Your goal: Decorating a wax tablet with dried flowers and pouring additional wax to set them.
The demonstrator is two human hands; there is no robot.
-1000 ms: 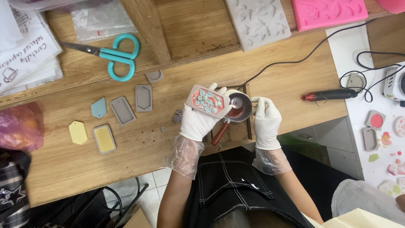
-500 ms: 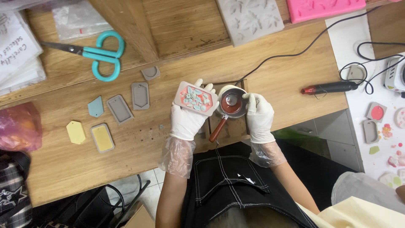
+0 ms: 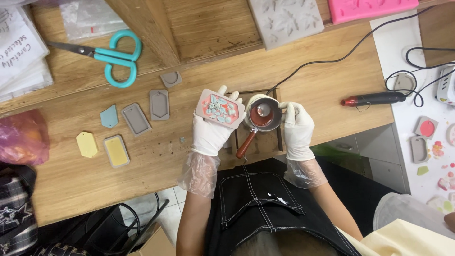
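Observation:
My left hand [image 3: 212, 132], in a white glove, holds a grey tag-shaped mould [image 3: 220, 108] filled with red and scattered with pale teal bits. The mould is tipped next to a small metal pot [image 3: 263, 115] of dark red liquid with a wooden handle [image 3: 245, 143]. My right hand [image 3: 297, 129], also gloved, has its fingers curled against the pot's right side. The pot sits over a small dark wooden stand [image 3: 278, 142] at the table's near edge.
Teal scissors [image 3: 111, 57] lie at the back left. Several grey moulds [image 3: 159, 104] and cast tags, teal [image 3: 109, 116] and yellow [image 3: 87, 144], lie left of my hands. A red-tipped corded tool [image 3: 372, 99] lies to the right. Grey [image 3: 286, 18] and pink [image 3: 367, 8] silicone mats sit behind.
The hands, mould and pot keep nearly the same pose. The view has shifted a little, so the whole scene sits slightly lower and to the left.

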